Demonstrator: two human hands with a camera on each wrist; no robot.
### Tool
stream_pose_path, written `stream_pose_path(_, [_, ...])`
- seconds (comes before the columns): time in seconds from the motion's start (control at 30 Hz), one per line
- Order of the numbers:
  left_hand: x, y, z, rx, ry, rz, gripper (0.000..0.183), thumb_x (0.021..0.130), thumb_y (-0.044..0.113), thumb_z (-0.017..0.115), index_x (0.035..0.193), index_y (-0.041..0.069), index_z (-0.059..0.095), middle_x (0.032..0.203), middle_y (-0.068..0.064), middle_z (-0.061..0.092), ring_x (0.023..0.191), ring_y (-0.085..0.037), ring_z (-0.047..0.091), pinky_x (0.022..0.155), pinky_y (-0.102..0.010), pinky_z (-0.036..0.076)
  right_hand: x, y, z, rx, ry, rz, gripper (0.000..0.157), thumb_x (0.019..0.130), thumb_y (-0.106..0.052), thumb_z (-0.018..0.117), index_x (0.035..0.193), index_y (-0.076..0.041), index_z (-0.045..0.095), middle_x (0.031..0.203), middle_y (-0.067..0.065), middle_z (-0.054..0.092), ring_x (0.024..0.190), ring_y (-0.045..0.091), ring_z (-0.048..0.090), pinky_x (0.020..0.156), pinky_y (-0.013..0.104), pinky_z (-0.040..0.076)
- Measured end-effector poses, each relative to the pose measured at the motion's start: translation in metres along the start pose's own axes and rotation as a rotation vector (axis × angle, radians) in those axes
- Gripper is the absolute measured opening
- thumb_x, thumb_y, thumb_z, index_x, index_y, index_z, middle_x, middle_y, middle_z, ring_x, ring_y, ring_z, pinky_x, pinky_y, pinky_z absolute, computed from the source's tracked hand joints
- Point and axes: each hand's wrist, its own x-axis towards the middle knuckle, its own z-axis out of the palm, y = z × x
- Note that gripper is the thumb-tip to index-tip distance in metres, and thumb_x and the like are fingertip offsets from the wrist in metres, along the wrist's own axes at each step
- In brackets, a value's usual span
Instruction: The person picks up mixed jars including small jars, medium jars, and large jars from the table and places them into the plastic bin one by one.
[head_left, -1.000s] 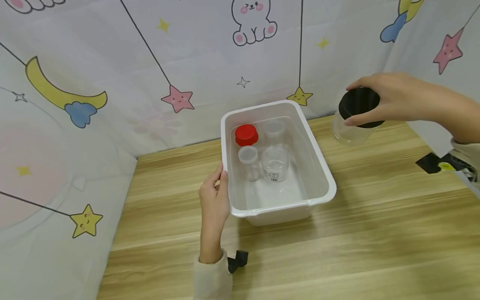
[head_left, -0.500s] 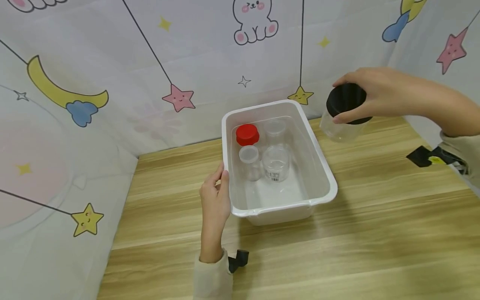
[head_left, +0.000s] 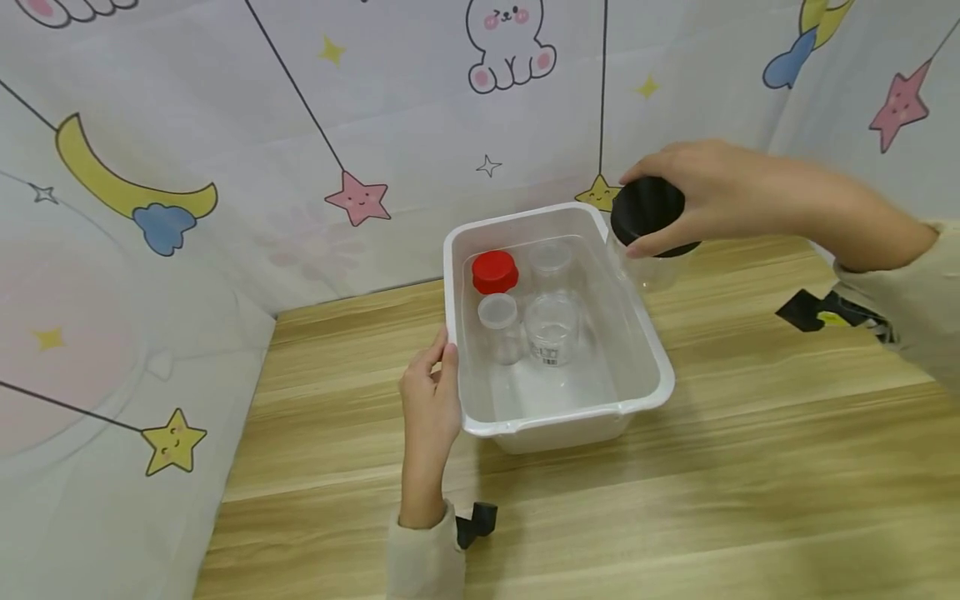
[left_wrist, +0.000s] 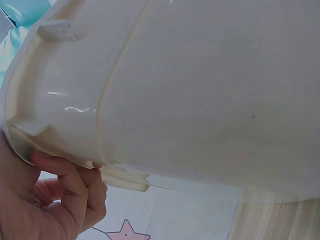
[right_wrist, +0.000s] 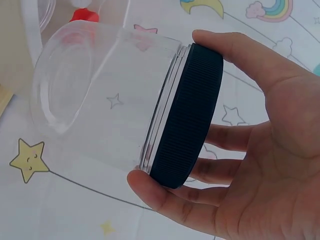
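Note:
My right hand [head_left: 720, 192] grips a clear plastic jar by its black screw lid [head_left: 647, 208], thumb and fingers spread round the lid's edge. The jar overlaps the right rim of a white plastic basin [head_left: 651, 350] in the head view. In the right wrist view the see-through jar [right_wrist: 120, 95] looks empty. My left hand [head_left: 431, 400] holds the basin's left rim, with fingers curled beneath it in the left wrist view. Inside the basin stand a red-lidded jar [head_left: 495, 272], a slim clear jar [head_left: 498, 333], a wide clear jar [head_left: 552, 329] and another clear container [head_left: 550, 262] behind.
The basin stands on a wood-grain table [head_left: 720, 500], near its back edge. A white cloth [head_left: 420, 100] printed with stars, moons and a bear hangs behind and along the sides.
My right hand has carried the black-lidded jar leftward, from right of the basin to its right rim. The left hand and the basin have stayed in place.

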Motion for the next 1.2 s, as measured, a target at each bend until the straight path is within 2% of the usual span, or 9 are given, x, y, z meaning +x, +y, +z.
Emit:
stream_pose_path(0.33, [0.0, 0.001, -0.002, 0.001, 0.004, 0.016, 0.038, 0.104, 0.015, 0.055, 0.138, -0.002, 0.056, 0.109, -0.023, 0.063, 0.086, -0.04, 0.071, 0.074, -0.053, 0.059, 0.014, -0.02, 0.005, 0.005, -0.027, -0.056, 0.081, 0.08, -0.048, 0.081, 0.14, -0.003, 0.051, 0.119, 0.017, 0.061, 0.1, 0.03, 0.055, 0.076, 0.04, 0.049])
stream_pose_path(0.5, [-0.001, 0.001, -0.002, 0.004, 0.001, 0.014, 0.038, 0.104, 0.015, 0.055, 0.138, -0.002, 0.056, 0.11, -0.022, 0.063, 0.086, -0.038, 0.072, 0.073, -0.048, 0.06, 0.017, -0.028, 0.008, 0.022, -0.049, -0.077, 0.079, 0.081, -0.048, 0.08, 0.14, -0.004, 0.052, 0.118, 0.016, 0.061, 0.099, 0.029, 0.055, 0.076, 0.039, 0.049])
stream_pose_path(0.73, [-0.001, 0.002, 0.0, 0.004, 0.002, 0.02, 0.038, 0.104, 0.015, 0.055, 0.138, -0.002, 0.056, 0.11, -0.022, 0.063, 0.087, -0.038, 0.071, 0.074, -0.046, 0.06, 0.021, -0.037, 0.012, 0.057, -0.062, -0.101, 0.076, 0.081, -0.045, 0.08, 0.137, -0.002, 0.053, 0.12, 0.014, 0.061, 0.102, 0.028, 0.054, 0.078, 0.039, 0.051])
stream_pose_path(1.03, [0.0, 0.002, 0.0, 0.0, 0.001, 0.004, 0.038, 0.104, 0.015, 0.055, 0.138, -0.001, 0.055, 0.111, -0.022, 0.062, 0.088, -0.037, 0.072, 0.073, -0.046, 0.06, 0.029, -0.044, 0.02, 0.056, -0.103, -0.14, 0.076, 0.081, -0.045, 0.08, 0.138, -0.002, 0.052, 0.125, 0.017, 0.059, 0.108, 0.032, 0.053, 0.084, 0.045, 0.051])
stream_pose_path(1.2, [0.0, 0.002, 0.0, -0.004, 0.002, 0.007, 0.038, 0.104, 0.015, 0.054, 0.138, -0.002, 0.055, 0.11, -0.022, 0.062, 0.088, -0.038, 0.072, 0.074, -0.048, 0.06, 0.036, -0.054, 0.028, 0.066, -0.139, -0.123, 0.067, 0.082, -0.041, 0.079, 0.134, -0.006, 0.054, 0.117, 0.011, 0.058, 0.103, 0.027, 0.054, 0.081, 0.04, 0.051])
